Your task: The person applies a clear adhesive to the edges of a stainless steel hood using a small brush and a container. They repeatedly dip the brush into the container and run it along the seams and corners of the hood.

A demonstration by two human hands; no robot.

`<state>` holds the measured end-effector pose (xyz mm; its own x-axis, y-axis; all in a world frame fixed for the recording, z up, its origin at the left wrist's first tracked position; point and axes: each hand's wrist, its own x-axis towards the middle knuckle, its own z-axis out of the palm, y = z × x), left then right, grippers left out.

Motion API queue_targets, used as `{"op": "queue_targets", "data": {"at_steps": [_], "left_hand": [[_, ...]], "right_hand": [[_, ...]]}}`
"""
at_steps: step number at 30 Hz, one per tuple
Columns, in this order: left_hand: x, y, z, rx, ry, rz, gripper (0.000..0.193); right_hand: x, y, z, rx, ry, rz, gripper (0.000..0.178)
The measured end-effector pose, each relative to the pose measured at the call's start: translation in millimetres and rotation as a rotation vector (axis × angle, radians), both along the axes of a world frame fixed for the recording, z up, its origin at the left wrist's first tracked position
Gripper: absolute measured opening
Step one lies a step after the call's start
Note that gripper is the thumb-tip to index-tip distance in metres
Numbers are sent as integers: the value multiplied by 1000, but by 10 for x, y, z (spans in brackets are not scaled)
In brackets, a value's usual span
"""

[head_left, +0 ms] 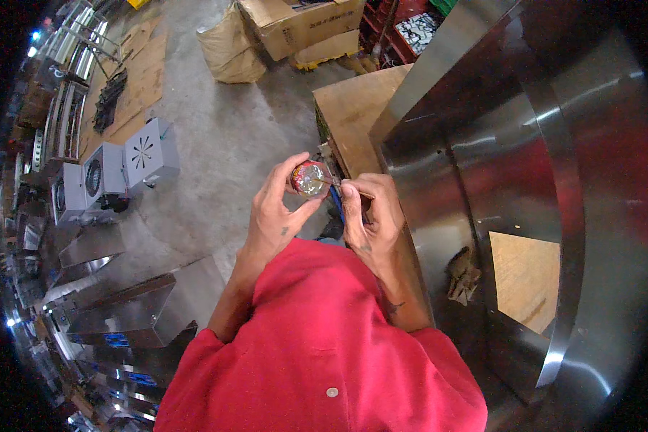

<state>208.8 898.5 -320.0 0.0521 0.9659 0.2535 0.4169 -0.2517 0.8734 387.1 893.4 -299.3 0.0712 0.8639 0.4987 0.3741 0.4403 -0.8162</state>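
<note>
My left hand point(272, 205) is closed round a small round can point(309, 180), thumb on one side and fingers on the other. Its side is red, and its shiny silvery end faces up toward me. Beside it, my right hand point(371, 216) pinches a thin dark stick point(327, 181) between thumb and forefinger. The stick's tip reaches over the can's shiny end; whether it touches or goes in I cannot tell. Both hands are in front of my red shirt point(324, 324), above the concrete floor.
Large bent sheet-metal panels point(439, 209) stand close on my right, beside a wooden board point(356, 104). Grey metal boxes with fans point(104, 173) sit on the floor at left. Ahead are a cardboard box point(302, 29) and a tan sack point(227, 47).
</note>
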Motion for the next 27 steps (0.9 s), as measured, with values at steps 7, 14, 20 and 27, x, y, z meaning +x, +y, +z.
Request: {"op": "queue_targets", "data": {"at_steps": [7, 14, 20, 27], "left_hand": [[3, 4, -26, -25, -6, 21, 70], [4, -7, -107, -66, -43, 51, 69], [-88, -37, -229, -199, -44, 148, 69], [-157, -125, -222, -250, -103, 191, 68]], "right_hand": [[7, 62, 55, -4, -71, 12, 18], [169, -17, -169, -39, -109, 65, 5], [361, 294, -791, -280, 533, -243, 15], [921, 908, -2428, -515, 614, -498, 22]]}}
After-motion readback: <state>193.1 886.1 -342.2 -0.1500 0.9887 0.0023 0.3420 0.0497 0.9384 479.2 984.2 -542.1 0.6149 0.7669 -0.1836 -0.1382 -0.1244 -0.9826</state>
